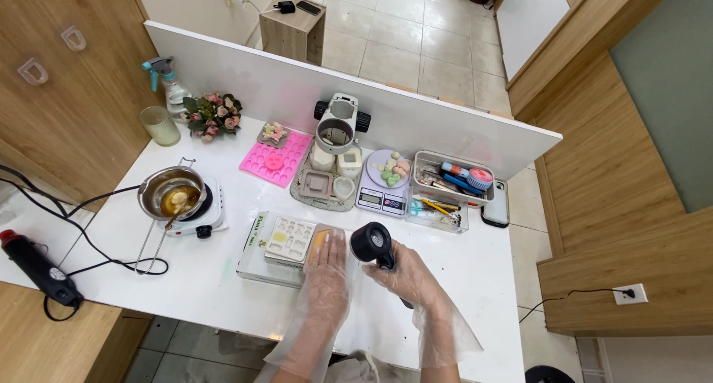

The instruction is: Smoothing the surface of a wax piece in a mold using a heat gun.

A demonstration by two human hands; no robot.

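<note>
Nearest the camera, both hands wear loose clear plastic gloves. The left hand lies flat and unclenched, palm down, on a small orange-tan slab at the right end of a flat white mould tray with shaped cavities; the tray rests on a pale rectangular box on the white table. Just to its right, the right hand is clenched around the handle of a black heat gun with a round nozzle, whose nozzle sits just right of the slab, facing up and towards the camera.

On the near left edge lies a black tool with a red tip, its black cables running across the table. Further back on the left, a steel saucepan holding amber liquid stands on a small white hotplate.

Beyond the hands, in the middle, are a pink silicone mould, a white stereo microscope on a grey tray, a digital kitchen scale carrying pastel pieces and a clear organiser box of tools, with a phone at its right.

Farthest, by the white partition, stand a pale green glass, a bouquet of pink flowers and a spray bottle with a teal trigger
</note>
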